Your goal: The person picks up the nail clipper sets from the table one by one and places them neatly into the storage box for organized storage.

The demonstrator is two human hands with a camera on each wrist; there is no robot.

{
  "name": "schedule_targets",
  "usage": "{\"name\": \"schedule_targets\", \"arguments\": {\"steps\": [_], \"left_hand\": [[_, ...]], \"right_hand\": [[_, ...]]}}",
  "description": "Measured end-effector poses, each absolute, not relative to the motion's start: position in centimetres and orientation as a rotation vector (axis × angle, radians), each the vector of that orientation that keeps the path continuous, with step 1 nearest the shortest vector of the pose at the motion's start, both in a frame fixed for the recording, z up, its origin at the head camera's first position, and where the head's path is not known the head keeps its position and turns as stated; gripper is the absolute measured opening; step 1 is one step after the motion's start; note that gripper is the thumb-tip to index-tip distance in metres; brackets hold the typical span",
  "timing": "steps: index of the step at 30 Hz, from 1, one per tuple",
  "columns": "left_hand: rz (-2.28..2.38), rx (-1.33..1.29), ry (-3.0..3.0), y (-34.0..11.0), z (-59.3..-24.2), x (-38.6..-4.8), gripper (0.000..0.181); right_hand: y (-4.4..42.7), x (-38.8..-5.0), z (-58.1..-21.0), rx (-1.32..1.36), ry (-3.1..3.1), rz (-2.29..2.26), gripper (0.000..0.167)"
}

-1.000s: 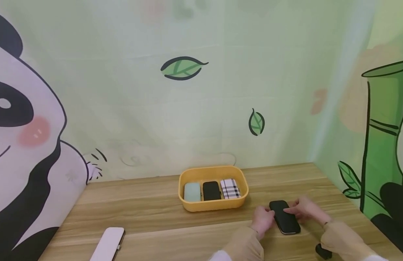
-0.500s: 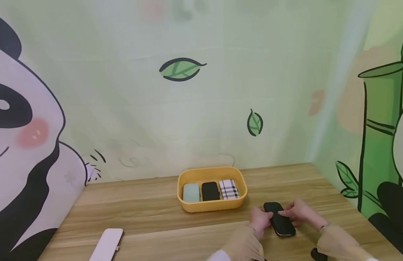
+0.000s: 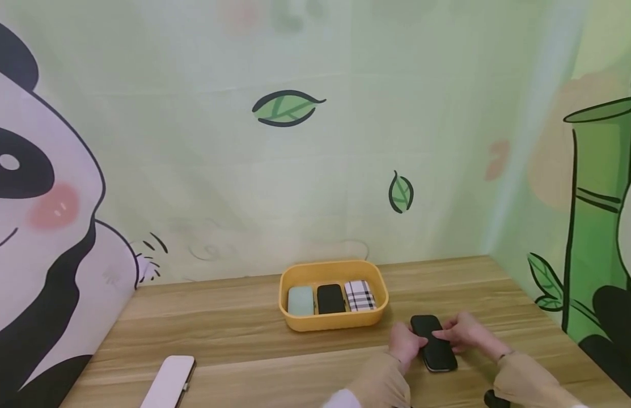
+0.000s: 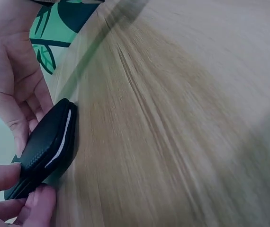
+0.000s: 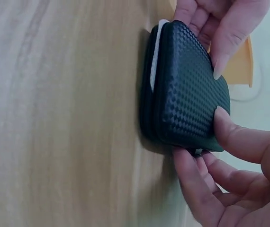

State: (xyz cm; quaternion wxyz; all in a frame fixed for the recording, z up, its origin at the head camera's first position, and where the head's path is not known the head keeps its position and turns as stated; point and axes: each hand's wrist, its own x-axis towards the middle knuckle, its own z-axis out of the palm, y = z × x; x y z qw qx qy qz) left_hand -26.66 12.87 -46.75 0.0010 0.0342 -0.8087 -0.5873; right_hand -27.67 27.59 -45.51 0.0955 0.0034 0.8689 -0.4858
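Lower right of the head view: we find the left hand (image 3: 404, 344) pinching one long side of the black case (image 3: 435, 354), which lies between both grips; the right hand (image 3: 462, 333) pinches the opposite side. We judge it light, fairly stiff, not slippery, best held by those long sides.

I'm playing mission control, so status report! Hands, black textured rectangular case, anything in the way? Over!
Left hand, right hand: each pinching a side of the black textured rectangular case. Pale strip showing in its edge. Yellow rounded basket apart, not blocking.
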Motion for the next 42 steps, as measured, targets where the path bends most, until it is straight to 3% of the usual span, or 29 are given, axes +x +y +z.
{"name": "schedule_targets", "arguments": {"steps": [18, 26, 42], "left_hand": [[-1.966, 0.105, -2.512, 10.9, -46.8, -26.8, 0.015], [-2.075, 0.073, -2.534, 9.1, -46.8, -26.1, 0.019], [-2.206, -0.062, -2.547, 4.5, -46.5, -24.7, 0.018]], "right_hand": [[26.3, -27.4, -46.1, 0.008, 2.52, -1.579, 0.032], [25.3, -26.8, -46.4, 0.157, 2.421, -1.584, 0.04], [22.6, -25.9, -46.5, -0.153, 2.175, -1.69, 0.028]]}}
